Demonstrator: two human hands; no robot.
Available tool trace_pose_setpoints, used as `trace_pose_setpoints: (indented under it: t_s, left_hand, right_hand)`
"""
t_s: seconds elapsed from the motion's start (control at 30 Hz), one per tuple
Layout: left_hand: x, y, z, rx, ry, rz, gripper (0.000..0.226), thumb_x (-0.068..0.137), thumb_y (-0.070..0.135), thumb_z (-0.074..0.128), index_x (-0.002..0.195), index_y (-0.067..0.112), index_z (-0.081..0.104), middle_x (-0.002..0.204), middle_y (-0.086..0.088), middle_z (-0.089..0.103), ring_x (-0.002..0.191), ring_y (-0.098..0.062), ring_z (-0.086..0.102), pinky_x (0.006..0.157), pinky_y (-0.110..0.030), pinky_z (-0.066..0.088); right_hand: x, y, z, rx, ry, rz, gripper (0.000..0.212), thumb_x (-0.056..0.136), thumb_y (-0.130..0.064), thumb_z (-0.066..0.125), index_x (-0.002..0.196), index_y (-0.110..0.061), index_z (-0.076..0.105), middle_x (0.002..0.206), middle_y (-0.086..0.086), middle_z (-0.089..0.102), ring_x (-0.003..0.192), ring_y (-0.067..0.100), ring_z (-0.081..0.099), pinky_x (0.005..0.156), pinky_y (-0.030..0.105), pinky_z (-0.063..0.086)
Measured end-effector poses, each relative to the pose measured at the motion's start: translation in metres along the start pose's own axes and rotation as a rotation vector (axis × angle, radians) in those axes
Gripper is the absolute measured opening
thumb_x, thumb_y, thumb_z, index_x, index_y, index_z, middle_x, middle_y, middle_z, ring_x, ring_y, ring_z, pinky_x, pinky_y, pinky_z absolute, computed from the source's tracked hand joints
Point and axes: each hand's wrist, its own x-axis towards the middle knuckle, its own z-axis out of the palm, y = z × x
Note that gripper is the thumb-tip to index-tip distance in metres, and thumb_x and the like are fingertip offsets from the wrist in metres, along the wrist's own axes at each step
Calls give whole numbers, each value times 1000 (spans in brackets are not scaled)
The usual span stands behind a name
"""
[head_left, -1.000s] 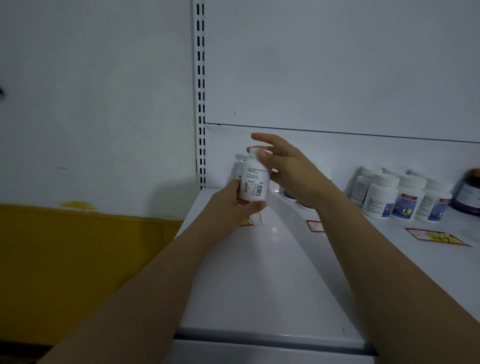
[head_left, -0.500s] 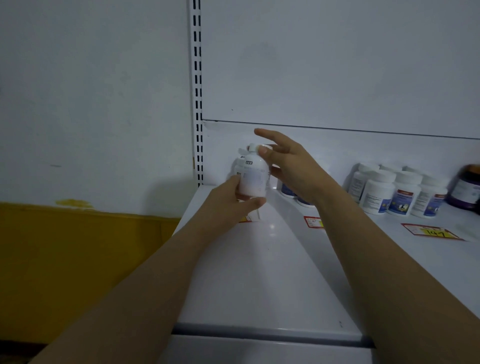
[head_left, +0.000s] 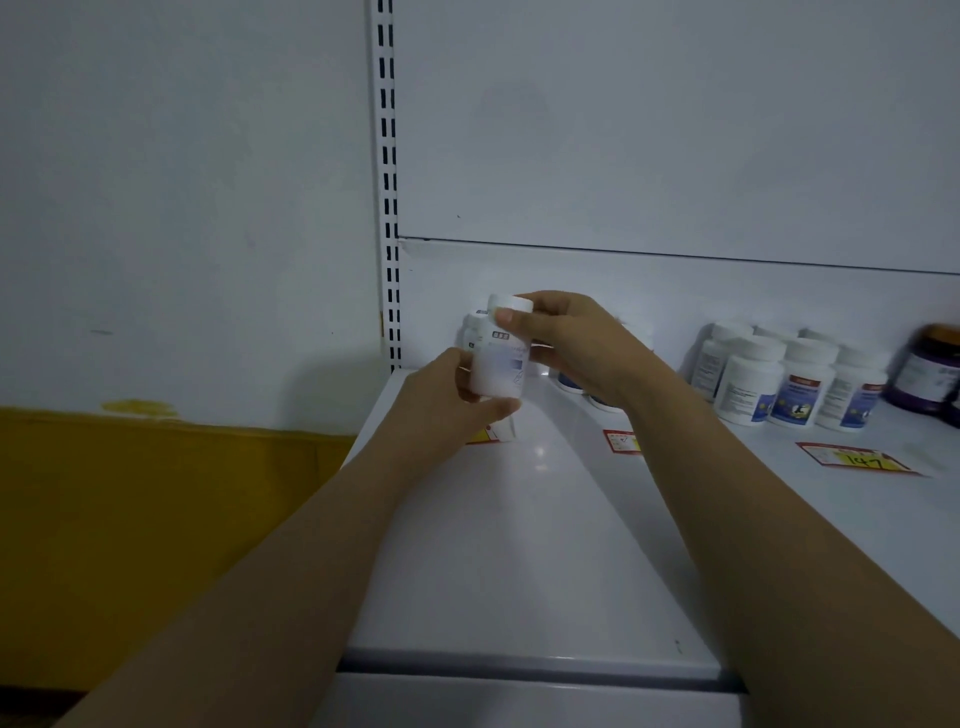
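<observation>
I hold a white pill bottle upright above the back left corner of a white shelf. My left hand grips the bottle's lower body from the left, thumb under its base. Around its white cap, the fingers of my right hand are curled, with the thumb on the cap's front. Another white bottle stands just behind it, mostly hidden.
Several white bottles with blue labels stand at the back right, next to a dark purple jar. Price tags lie on the shelf. A slotted upright runs up the back panel. A yellow-and-white wall is on the left.
The bottle has been turned so the barcode side no longer faces me. My right hand's fingers, stretched out before, have curled round the cap.
</observation>
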Motion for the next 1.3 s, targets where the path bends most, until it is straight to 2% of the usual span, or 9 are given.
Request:
trace_pose_setpoints:
  t_s: [0.3, 0.5, 0.6, 0.7, 0.87, 0.97, 1.13, 1.23, 1.3]
  left_hand:
    - [7, -2, -17, 20, 464, 240, 47, 78, 17, 75, 121, 16, 54, 110, 7, 63, 96, -5, 56, 73, 7, 35]
    - [3, 2, -18, -13, 602, 298, 46, 78, 15, 75, 121, 14, 60, 113, 4, 65, 98, -6, 56, 80, 6, 36]
    - [3, 6, -19, -23, 552, 269, 48, 76, 19, 77, 121, 18, 60, 111, 9, 64, 100, -5, 56, 81, 5, 36]
    - [1, 14, -25, -98, 353, 206, 50, 69, 25, 81, 116, 26, 63, 108, 13, 67, 102, -2, 61, 90, -13, 43]
    - [-5, 28, -23, -251, -11, 23, 31, 66, 41, 76, 94, 30, 68, 89, 8, 74, 85, -5, 69, 81, -19, 50]
    - [-3, 31, -20, -341, -143, -133, 53, 59, 51, 69, 97, 14, 69, 86, -6, 75, 83, -19, 71, 87, -31, 53]
    - [0, 35, -16, -404, -198, -248, 63, 54, 58, 67, 88, 4, 69, 76, -12, 73, 69, -20, 69, 79, -30, 54]
    - [0, 34, -15, -391, -205, -254, 60, 56, 53, 70, 93, 6, 69, 82, -11, 74, 78, -21, 71, 89, -33, 53]
    - [0, 31, -14, -321, -192, -208, 53, 60, 47, 75, 98, 12, 71, 88, -7, 75, 87, -19, 71, 93, -34, 51]
  right_hand:
    - [-23, -22, 42, -265, 152, -494, 42, 73, -17, 80, 107, -28, 58, 101, -16, 64, 100, 5, 62, 89, 20, 52]
    - [-27, -24, 50, -388, 191, -560, 44, 72, -16, 80, 105, -29, 54, 98, -19, 59, 97, 3, 60, 90, 21, 51]
    - [-28, -27, 45, -347, 194, -565, 43, 74, -16, 79, 109, -26, 58, 102, -15, 63, 99, 4, 61, 91, 23, 52]
    - [-28, -34, 31, -160, 223, -501, 39, 80, -17, 74, 117, -19, 61, 111, -5, 68, 102, 5, 64, 91, 23, 53]
    - [-18, -34, 4, 52, 233, -47, 38, 85, -37, 67, 103, -4, 68, 95, 8, 73, 86, 18, 72, 78, 25, 58]
    - [-14, -26, -5, 177, 165, 255, 42, 82, -37, 71, 104, -1, 66, 93, 14, 73, 78, 21, 71, 71, 28, 59]
    - [-12, -20, -10, 274, 172, 405, 31, 86, -26, 68, 103, -1, 61, 80, 15, 62, 62, 20, 63, 46, 21, 52]
    - [-9, -19, -12, 238, 157, 364, 33, 87, -27, 66, 107, 0, 62, 85, 15, 65, 65, 20, 65, 54, 25, 57]
    - [-8, -18, -14, 175, 147, 267, 37, 88, -30, 65, 110, 1, 64, 97, 17, 70, 79, 23, 69, 76, 32, 59]
